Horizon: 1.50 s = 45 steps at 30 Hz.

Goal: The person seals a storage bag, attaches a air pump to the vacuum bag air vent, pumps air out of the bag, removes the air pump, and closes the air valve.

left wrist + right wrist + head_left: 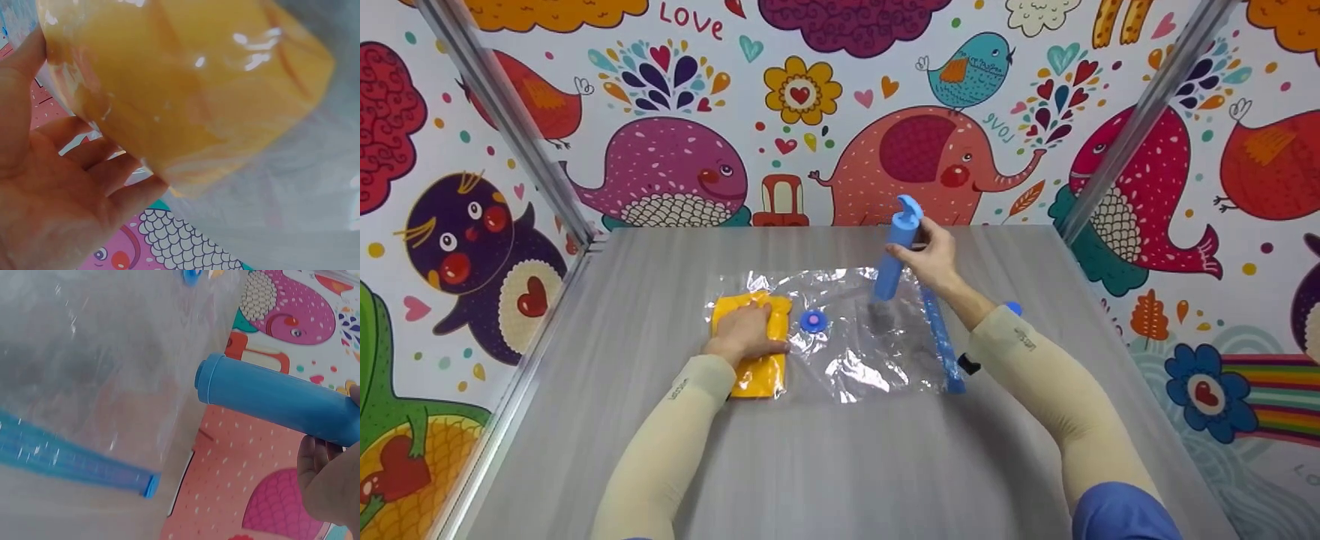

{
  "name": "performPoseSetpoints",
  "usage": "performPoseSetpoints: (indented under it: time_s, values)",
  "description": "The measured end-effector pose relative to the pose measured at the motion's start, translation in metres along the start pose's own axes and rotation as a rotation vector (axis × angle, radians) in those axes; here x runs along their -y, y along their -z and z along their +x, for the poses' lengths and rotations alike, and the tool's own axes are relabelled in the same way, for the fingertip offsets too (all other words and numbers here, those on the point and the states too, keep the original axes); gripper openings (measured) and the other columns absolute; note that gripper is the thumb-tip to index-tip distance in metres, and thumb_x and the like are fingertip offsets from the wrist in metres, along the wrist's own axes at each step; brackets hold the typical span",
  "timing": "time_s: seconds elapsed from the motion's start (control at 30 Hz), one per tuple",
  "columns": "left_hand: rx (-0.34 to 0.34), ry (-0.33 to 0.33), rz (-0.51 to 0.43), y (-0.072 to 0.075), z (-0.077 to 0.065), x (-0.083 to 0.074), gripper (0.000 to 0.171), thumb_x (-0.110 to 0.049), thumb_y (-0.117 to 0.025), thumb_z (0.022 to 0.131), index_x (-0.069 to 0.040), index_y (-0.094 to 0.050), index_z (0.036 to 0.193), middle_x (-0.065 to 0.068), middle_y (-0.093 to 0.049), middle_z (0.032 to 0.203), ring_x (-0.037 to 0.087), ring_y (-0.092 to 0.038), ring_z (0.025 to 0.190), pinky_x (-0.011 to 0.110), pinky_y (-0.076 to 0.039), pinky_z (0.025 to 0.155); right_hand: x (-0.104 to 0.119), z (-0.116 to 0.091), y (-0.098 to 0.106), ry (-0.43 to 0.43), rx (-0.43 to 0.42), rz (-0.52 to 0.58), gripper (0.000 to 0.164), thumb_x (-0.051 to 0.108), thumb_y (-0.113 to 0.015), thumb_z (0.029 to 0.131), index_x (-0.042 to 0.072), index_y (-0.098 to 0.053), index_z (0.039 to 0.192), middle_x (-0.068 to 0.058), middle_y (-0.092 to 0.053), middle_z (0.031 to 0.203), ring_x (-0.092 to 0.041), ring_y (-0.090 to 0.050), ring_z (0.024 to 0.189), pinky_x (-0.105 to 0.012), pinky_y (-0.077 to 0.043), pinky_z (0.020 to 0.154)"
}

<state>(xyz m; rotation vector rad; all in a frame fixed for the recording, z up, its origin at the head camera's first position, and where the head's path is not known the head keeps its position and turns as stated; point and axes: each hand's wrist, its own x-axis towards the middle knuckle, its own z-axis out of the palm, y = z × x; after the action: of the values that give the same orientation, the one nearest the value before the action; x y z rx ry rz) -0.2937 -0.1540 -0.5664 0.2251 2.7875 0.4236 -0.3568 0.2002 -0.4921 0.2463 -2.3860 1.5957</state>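
Note:
A clear plastic vacuum storage bag lies flat on the table, with a yellow folded item inside its left end. My left hand rests on that item through the film; in the left wrist view its fingers look fairly straight along the yellow edge. My right hand grips a blue hand pump, tilted and held above the bag's right half. The pump's curved top piece stands up. Between the hands sits the bag's round blue valve with a pink centre.
A blue zip strip runs along the bag's right edge. Beside it is a small black object. A round blue piece shows partly behind the right forearm. Patterned walls with metal posts border the grey table.

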Motion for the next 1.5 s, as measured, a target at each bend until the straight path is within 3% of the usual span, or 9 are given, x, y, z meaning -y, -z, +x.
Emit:
performPoseSetpoints:
  time_s: [0.53,0.83,1.2,1.5]
  values:
    - [0.014,0.02,-0.025,0.0,0.0,0.003,0.099,-0.056,-0.081,0.099,-0.004,-0.04,0.173,0.027,-0.038,0.18,0.051,-0.038,0.167,0.065,-0.03,0.14,-0.029,-0.003,0.054,-0.093,-0.065,-0.086,0.062,0.021,-0.087,0.098,-0.001,-0.061,0.151,-0.028,-0.072,0.143,-0.046,-0.071,0.134,-0.063,-0.057,0.12]
    - [0.001,0.004,-0.014,0.0,0.0,0.003,0.098,-0.053,-0.083,0.098,-0.003,-0.042,0.171,0.028,-0.041,0.178,0.049,-0.038,0.168,0.062,-0.031,0.141,-0.051,-0.005,0.069,-0.109,-0.099,-0.116,0.059,0.014,-0.084,0.099,-0.005,-0.059,0.15,-0.032,-0.07,0.146,-0.049,-0.069,0.137,-0.065,-0.055,0.122]
    - [0.003,0.008,-0.038,0.0,-0.001,0.0,0.097,-0.052,-0.083,0.099,-0.003,-0.041,0.172,0.027,-0.038,0.18,0.049,-0.036,0.169,0.062,-0.028,0.142,-0.06,-0.01,0.08,-0.232,-0.113,-0.14,0.069,0.023,-0.082,0.103,0.009,-0.052,0.164,-0.023,-0.063,0.161,-0.045,-0.063,0.147,-0.066,-0.049,0.128]
    - [0.009,0.012,-0.042,0.001,-0.002,-0.001,0.098,-0.052,-0.083,0.099,-0.004,-0.041,0.172,0.026,-0.037,0.181,0.049,-0.035,0.17,0.063,-0.028,0.142,-0.065,-0.013,0.085,-0.304,-0.119,-0.148,0.07,0.026,-0.081,0.104,0.01,-0.05,0.165,-0.02,-0.06,0.165,-0.042,-0.061,0.15,-0.064,-0.047,0.131]
